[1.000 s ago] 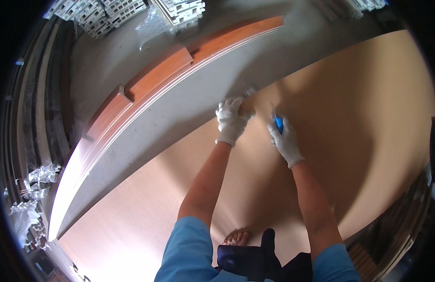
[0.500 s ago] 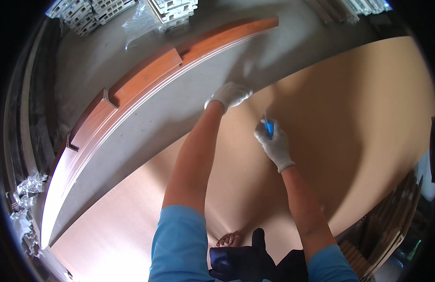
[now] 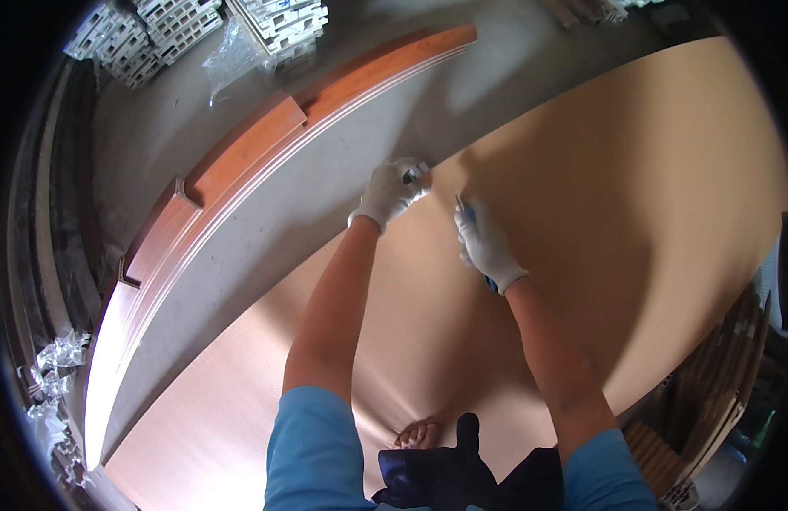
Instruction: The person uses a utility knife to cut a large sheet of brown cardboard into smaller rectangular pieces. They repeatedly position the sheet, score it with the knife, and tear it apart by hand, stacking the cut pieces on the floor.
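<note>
The right hand [image 3: 486, 237], in a pale knit glove, was closed around a blue-handled cutter [image 3: 469, 211]; its slim metal tip pointed up and away from the wearer, and the butt of the handle showed below the palm. The tip was over the cardboard sheet [image 3: 598, 170], though whether it touched the surface could not be told. The left hand [image 3: 392, 192], gloved alike, had its fingers curled around a small metallic piece [image 3: 417, 173], too small to identify, right at the sheet's far edge.

The brown sheet spread broadly beneath both forearms and off to the right, with a bare foot [image 3: 419, 434] resting on it just ahead of the dark trousers [image 3: 445, 477]. Beyond its edge ran a strip of grey floor [image 3: 326, 170], then orange-brown wood-grain profiles [image 3: 249, 140] lying lengthwise, some stacked on others. Farther off stood white hollow profiles [image 3: 283, 25] in stacks, beside clear plastic film [image 3: 230, 60]. Long dark lengths [image 3: 57, 230] lined the left side, and brown strips [image 3: 718, 383] lay at the lower right.
</note>
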Action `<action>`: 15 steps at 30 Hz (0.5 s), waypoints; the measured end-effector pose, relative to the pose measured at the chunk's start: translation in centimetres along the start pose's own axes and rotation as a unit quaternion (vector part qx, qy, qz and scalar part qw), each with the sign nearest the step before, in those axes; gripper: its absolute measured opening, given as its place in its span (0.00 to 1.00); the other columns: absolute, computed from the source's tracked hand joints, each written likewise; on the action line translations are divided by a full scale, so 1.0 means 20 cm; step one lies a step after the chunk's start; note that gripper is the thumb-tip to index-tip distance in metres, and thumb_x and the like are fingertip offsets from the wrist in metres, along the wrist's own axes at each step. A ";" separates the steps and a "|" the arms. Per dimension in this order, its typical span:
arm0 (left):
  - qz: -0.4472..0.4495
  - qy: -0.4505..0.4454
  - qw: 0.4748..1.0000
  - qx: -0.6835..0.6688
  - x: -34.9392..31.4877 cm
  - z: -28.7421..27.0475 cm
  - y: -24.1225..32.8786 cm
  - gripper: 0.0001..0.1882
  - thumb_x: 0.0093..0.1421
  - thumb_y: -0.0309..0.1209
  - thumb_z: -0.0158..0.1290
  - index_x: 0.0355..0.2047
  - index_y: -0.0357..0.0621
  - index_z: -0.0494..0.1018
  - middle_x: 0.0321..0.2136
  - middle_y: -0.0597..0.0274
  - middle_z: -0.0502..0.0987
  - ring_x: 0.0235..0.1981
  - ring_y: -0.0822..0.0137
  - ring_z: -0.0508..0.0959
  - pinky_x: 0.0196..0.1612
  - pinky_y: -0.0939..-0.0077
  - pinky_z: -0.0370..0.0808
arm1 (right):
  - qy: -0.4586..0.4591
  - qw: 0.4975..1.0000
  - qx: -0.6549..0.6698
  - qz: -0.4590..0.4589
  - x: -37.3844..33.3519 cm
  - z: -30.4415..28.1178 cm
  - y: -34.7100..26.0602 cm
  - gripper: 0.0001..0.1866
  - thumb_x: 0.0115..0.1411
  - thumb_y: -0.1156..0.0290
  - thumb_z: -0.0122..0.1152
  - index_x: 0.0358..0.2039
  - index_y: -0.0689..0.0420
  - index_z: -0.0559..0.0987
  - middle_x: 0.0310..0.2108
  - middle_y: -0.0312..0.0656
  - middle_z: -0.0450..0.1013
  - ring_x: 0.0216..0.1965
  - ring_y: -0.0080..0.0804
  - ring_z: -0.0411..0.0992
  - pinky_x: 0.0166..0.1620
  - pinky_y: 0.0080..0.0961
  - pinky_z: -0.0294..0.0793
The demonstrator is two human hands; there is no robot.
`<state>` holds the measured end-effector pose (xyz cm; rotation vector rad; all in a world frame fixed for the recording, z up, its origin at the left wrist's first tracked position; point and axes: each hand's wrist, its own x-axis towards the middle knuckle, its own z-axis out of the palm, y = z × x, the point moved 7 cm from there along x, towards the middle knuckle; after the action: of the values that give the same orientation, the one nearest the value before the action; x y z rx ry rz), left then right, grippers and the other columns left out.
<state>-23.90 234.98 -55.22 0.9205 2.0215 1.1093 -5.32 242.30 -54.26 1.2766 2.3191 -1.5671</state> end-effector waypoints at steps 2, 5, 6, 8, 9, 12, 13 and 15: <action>-0.005 0.037 0.999 -0.007 -0.02 -0.01 0.02 0.24 0.48 0.34 0.63 0.47 0.44 0.76 0.42 0.53 0.78 0.44 0.57 0.77 0.49 0.66 0.72 | 0.026 0.985 -0.142 -0.092 0.03 -0.01 -0.09 0.14 0.66 0.60 0.48 0.41 0.58 0.66 0.23 0.49 0.75 0.27 0.50 0.75 0.32 0.47 0.72; -0.038 0.025 0.998 -0.035 0.00 0.00 -0.01 0.23 0.48 0.32 0.63 0.46 0.44 0.77 0.42 0.54 0.78 0.45 0.59 0.77 0.49 0.67 0.72 | 0.054 0.944 -0.282 -0.161 0.11 0.01 -0.19 0.13 0.66 0.60 0.47 0.40 0.57 0.67 0.24 0.50 0.75 0.28 0.52 0.75 0.33 0.48 0.72; -0.061 0.012 0.997 -0.041 0.01 0.01 -0.03 0.23 0.47 0.32 0.64 0.46 0.44 0.77 0.42 0.54 0.78 0.45 0.59 0.77 0.49 0.68 0.72 | 0.058 0.930 -0.320 -0.169 0.13 0.02 -0.22 0.13 0.66 0.60 0.47 0.40 0.57 0.67 0.24 0.51 0.75 0.28 0.52 0.75 0.33 0.49 0.73; -0.065 -0.006 0.997 -0.034 0.02 0.02 -0.05 0.23 0.47 0.31 0.64 0.46 0.46 0.77 0.42 0.55 0.79 0.44 0.60 0.77 0.49 0.68 0.72 | 0.033 0.926 -0.350 -0.139 0.18 0.03 -0.24 0.13 0.65 0.60 0.47 0.41 0.58 0.68 0.26 0.51 0.76 0.29 0.52 0.76 0.34 0.48 0.74; -0.061 -0.011 0.998 -0.030 0.02 0.02 -0.05 0.22 0.47 0.30 0.64 0.46 0.46 0.77 0.42 0.56 0.79 0.44 0.60 0.77 0.49 0.68 0.71 | 0.022 0.924 -0.360 -0.128 0.20 0.04 -0.25 0.14 0.65 0.60 0.47 0.41 0.58 0.69 0.26 0.50 0.76 0.30 0.52 0.76 0.35 0.48 0.74; -0.075 0.000 0.996 -0.039 0.02 0.02 -0.05 0.22 0.47 0.31 0.64 0.45 0.48 0.78 0.40 0.58 0.79 0.43 0.61 0.77 0.48 0.69 0.71 | -0.014 0.916 -0.388 -0.096 0.24 0.05 -0.28 0.15 0.65 0.62 0.46 0.43 0.59 0.70 0.30 0.51 0.77 0.33 0.50 0.76 0.37 0.47 0.75; -0.073 0.006 0.997 -0.037 0.02 0.02 -0.04 0.22 0.47 0.31 0.64 0.45 0.48 0.78 0.40 0.58 0.80 0.43 0.61 0.77 0.48 0.69 0.71 | -0.022 0.912 -0.399 -0.095 0.25 0.06 -0.29 0.15 0.65 0.62 0.46 0.44 0.60 0.70 0.31 0.51 0.77 0.34 0.50 0.76 0.38 0.47 0.75; -0.085 0.002 0.996 -0.028 0.03 0.02 -0.04 0.22 0.46 0.32 0.64 0.45 0.47 0.78 0.40 0.59 0.80 0.43 0.62 0.77 0.48 0.69 0.71 | -0.031 0.899 -0.430 -0.076 0.28 0.08 -0.31 0.15 0.64 0.63 0.45 0.45 0.60 0.70 0.33 0.52 0.77 0.36 0.50 0.77 0.40 0.47 0.75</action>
<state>-24.10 235.34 -56.25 0.7045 2.0213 1.0688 -13.73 243.47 -53.10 0.8028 2.6024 -0.4180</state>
